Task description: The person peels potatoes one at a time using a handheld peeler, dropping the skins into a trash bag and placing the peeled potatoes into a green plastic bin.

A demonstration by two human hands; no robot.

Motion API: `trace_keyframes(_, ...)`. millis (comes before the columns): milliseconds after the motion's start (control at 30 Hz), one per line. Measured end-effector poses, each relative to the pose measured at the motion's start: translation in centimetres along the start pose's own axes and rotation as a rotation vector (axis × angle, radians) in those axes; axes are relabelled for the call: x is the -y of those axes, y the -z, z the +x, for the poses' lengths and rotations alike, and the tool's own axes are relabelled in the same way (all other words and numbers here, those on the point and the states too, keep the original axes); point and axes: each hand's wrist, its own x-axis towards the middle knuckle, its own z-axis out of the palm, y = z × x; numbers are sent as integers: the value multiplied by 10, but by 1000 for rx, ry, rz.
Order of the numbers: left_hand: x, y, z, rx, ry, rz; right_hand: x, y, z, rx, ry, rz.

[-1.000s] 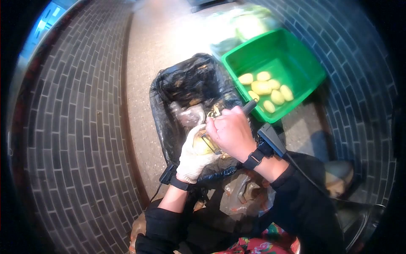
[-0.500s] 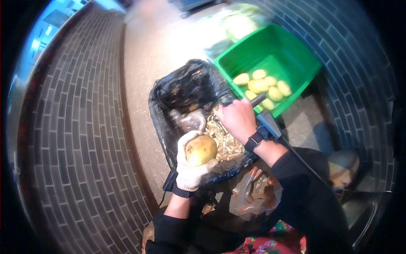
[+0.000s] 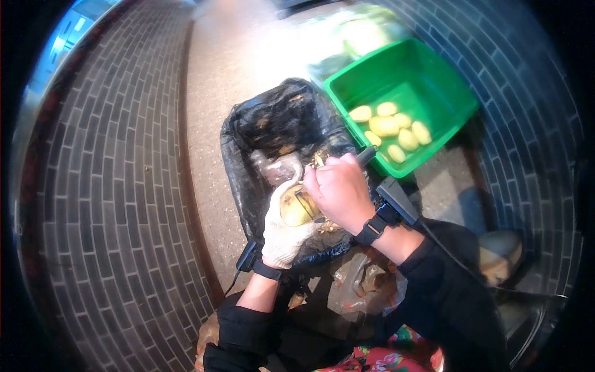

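Observation:
My left hand (image 3: 280, 234), in a white knitted glove, is closed around a yellow potato (image 3: 294, 209) with dark patches. My right hand (image 3: 339, 189) is bare and wrapped round a peeler (image 3: 367, 156), whose dark handle sticks out behind the fist. The peeler's thin blade end lies against the potato's right side. Both hands are over a bin lined with a black plastic bag (image 3: 238, 161). Peelings (image 3: 331, 227) show in the bin, largely hidden under my right hand.
A green tub (image 3: 427, 80) with several peeled potatoes (image 3: 384, 126) stands beyond the bin on the right. Pale green leafy vegetables (image 3: 362, 37) lie behind it. A clear plastic bag (image 3: 359, 288) is close to my lap. Brick surfaces (image 3: 124, 186) flank both sides.
My right hand has come down and left, bringing the peeler from above the peelings onto the potato. My left hand has shifted slightly with the potato, and the view has moved a little.

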Motion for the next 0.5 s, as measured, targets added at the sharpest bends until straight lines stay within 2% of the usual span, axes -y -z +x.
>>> trace_keyframes(167, -5, 1, 3, -33, -43, 40, 1, 2, 0, -3, -3, -42)
trace_keyframes(233, -15, 0, 4, -40, -6, 148, 2, 3, 2, 7, -9, -5)
trace_keyframes(367, -6, -3, 4, -50, 4, 39, 1, 4, 1, 28, 40, 10)
trace_keyframes(433, -10, -1, 3, -24, -67, 366, -9, 3, 2, 47, 60, -17)
trace_keyframes(500, -8, 2, 2, -6, -75, 389, -16, 3, 3, 42, 57, -27)
